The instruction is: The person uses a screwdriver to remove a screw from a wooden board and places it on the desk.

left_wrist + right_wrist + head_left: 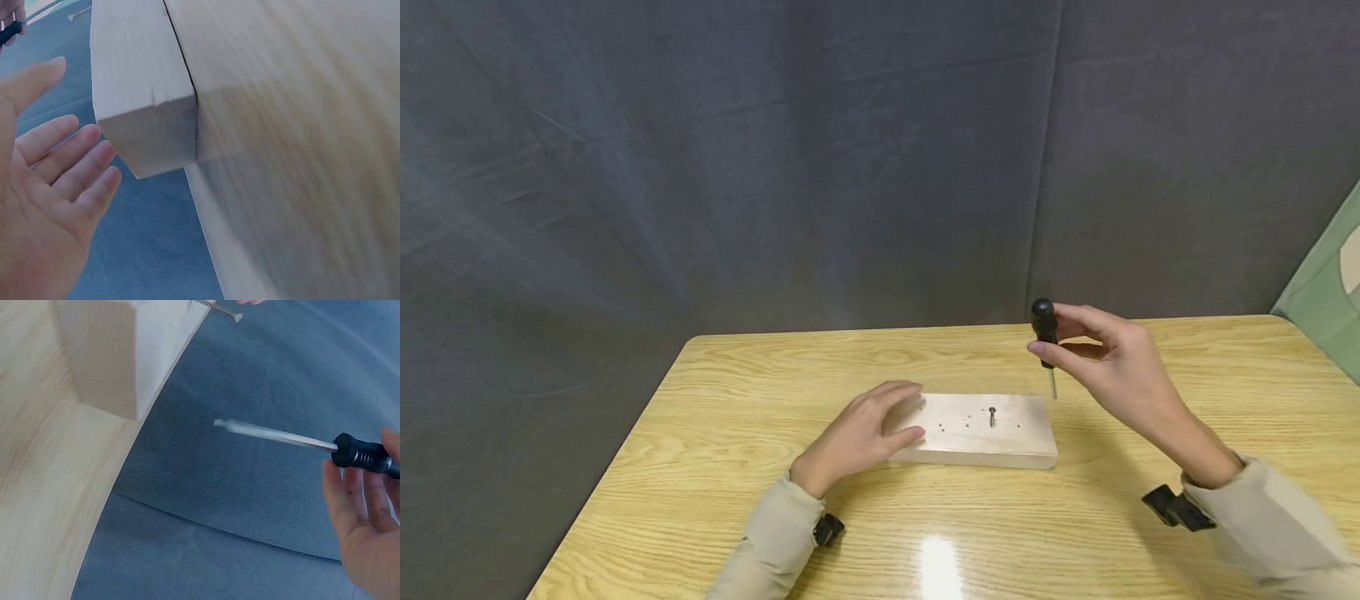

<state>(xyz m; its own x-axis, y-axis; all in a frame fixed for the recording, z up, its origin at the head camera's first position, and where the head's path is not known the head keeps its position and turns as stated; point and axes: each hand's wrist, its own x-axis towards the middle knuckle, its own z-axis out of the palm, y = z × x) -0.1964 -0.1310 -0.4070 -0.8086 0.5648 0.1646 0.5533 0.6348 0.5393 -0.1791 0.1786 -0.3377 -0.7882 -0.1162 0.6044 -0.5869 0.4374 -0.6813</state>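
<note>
A pale wooden block lies flat on the table, with several small holes in its top. One screw stands upright in it, right of the middle; in the right wrist view the screw shows a bare threaded shank. My right hand holds a black-handled screwdriver between thumb and fingers, its shaft pointing down, above the block's right end and apart from the screw. My left hand is at the block's left end, fingers spread; whether they touch the wood I cannot tell.
The wood-grain table ends at a back edge before a dark grey cloth. A green item with a pale patch is at the far right. Black wrist devices sit at both sleeves.
</note>
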